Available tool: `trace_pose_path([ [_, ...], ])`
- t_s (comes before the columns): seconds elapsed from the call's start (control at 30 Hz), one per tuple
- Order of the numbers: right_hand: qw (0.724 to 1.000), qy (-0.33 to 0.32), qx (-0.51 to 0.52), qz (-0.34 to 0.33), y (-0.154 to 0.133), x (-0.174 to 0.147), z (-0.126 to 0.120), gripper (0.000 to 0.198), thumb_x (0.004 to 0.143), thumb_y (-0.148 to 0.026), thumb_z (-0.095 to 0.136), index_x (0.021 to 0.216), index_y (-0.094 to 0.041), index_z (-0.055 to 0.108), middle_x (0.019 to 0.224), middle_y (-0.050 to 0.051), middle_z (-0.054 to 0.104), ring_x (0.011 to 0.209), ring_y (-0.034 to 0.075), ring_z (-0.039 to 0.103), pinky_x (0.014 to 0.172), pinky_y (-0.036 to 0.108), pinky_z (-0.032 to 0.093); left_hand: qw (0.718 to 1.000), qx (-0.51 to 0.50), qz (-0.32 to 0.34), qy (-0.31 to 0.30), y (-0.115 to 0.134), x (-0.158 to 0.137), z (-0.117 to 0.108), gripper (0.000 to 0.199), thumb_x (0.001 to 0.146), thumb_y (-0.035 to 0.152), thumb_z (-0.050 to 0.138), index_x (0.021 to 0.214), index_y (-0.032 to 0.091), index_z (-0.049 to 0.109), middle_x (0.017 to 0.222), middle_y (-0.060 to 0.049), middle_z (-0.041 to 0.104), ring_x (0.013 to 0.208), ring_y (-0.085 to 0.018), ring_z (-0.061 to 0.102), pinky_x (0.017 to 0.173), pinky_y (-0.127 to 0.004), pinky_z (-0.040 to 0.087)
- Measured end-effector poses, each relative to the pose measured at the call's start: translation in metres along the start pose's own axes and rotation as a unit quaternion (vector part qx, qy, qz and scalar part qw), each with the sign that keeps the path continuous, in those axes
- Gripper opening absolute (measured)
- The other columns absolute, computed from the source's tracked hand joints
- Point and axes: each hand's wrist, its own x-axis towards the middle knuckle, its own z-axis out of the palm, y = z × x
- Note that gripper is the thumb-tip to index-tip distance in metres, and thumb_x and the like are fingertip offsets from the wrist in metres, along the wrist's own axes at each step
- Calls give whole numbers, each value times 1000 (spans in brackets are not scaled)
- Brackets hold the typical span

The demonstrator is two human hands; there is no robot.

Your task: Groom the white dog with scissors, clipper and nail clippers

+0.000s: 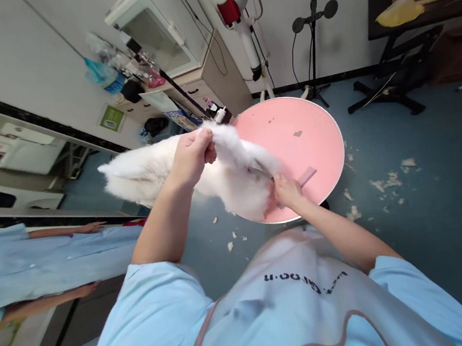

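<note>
Seemingly part-trimmed: left hand (194,154) pinching the fluffy white animal (237,189), right hand (288,190) gripping slim silvery scissors (264,171); pale fur tufts (408,162) lie toward three o'clock, much looks uncut

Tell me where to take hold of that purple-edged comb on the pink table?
Probably pinch the comb by its purple edge, at the end showing right of the person's right hand, coming from the person's side. It lies flat on the table, purple edge toward the person, greyish side away; the hand and wrist hide part of it.
</note>
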Motion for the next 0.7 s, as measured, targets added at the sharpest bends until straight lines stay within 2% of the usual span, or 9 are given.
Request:
trace_pose_path([
  [0.1, 999, -47, 7, 1, 6, 2, -6, 29, 93, -12, 38, 121, -13, 48, 107, 16, 67, 97, 27, 68, 80, 36, 49, 1000, 2, -5, 0, 1, -1, 0, 50, 89, 49, 59, 54, 18, 41, 39, 4, 38, 38, -7, 38, 43, -19, 34],
  [0.23, 999, -24, -1, -25, 13, 6, -12, 29, 93, -22, 44, 120, -12, 49, 112, 18, 66, 102, 31, 66, 83, 39, 49, 1000, 9, -26, 11, 2, 0, 0, 49, 89, 48, 58, 54, 19, 40, 39, 4, 37, 37, -7, 38, 43, -19, 34],
  [0.37, 997, -65, -5, -30, 22, 12, -18, 34, 93, -11, 35, 125, -13, 46, 110, 16, 68, 94, 27, 68, 79, 37, 49, 999, 11, -38, 27, 4, -2, 2, 48, 89, 47, 58, 54, 19, 40, 39, 4, 37, 37, -7, 38, 44, -20, 35],
  [0.5, 995, -58, -19, -82, 31, 17, -24, 29, 93, -21, 43, 120, -11, 50, 111, 19, 66, 101, 30, 66, 84, 39, 49, 997, 16, -53, 51, 5, -7, 3, 46, 89, 44, 56, 55, 19, 40, 40, 4, 36, 39, -8, 38, 45, -20, 35],
  [0.63, 990, -96, -31, -101, 39, 25, -30, 33, 94, -9, 29, 120, -11, 50, 103, 18, 68, 97, 26, 68, 80, 35, 49, 993, 26, -81, 80, 4, -13, 2, 44, 90, 44, 53, 56, 20, 39, 41, 4, 33, 40, -9, 37, 46, -21, 36],
  [0.7, 986, -108, -32, -126, 42, 29, -34, 30, 95, -13, 34, 121, -11, 49, 105, 17, 68, 97, 26, 68, 79, 34, 49, 989, 36, -104, 95, 4, -15, 3, 44, 90, 45, 52, 56, 20, 39, 40, 4, 31, 40, -9, 36, 46, -22, 35],
])
